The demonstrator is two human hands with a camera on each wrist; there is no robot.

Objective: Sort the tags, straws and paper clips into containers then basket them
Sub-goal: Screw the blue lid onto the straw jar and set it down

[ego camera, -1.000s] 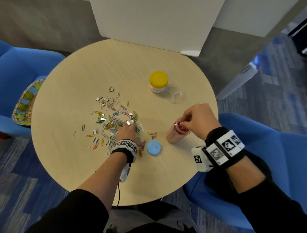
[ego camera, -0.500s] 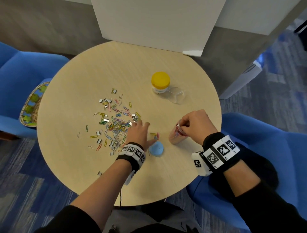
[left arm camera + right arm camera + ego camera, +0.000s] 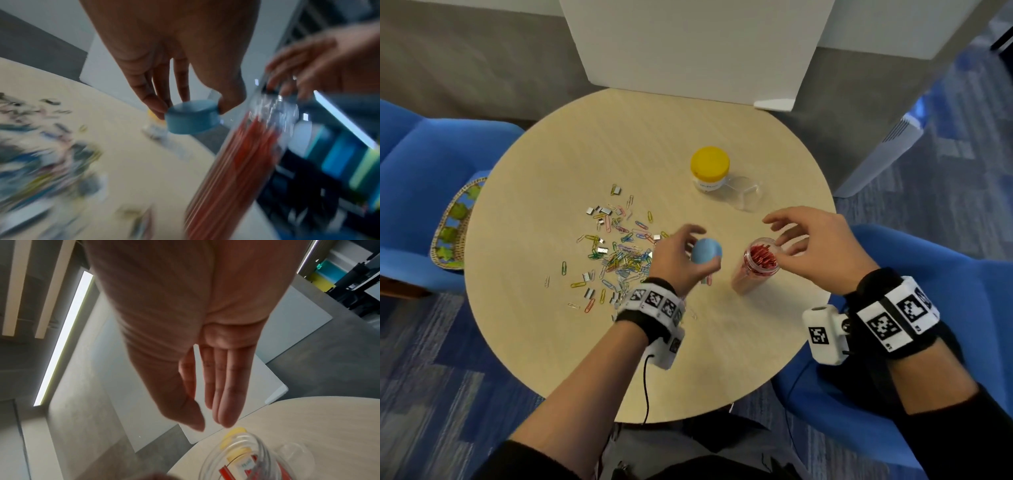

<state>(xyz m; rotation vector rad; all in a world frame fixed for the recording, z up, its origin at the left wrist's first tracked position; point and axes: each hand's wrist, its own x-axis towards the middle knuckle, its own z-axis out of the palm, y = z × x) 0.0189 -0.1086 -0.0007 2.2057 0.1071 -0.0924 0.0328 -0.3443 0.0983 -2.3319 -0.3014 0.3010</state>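
Head view: jar (image 3: 758,265) holds red straws (image 3: 764,259); left grip (image 3: 677,258) pinches lid (image 3: 706,251); right grip (image 3: 822,245) released

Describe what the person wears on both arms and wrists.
Both forearms are bare up to pushed-back black sleeves. The left wrist carries a black band with a white strip of square black-and-white markers and a white camera box trailing a thin black cable. The right wrist has a wider marker band and a white marked box.
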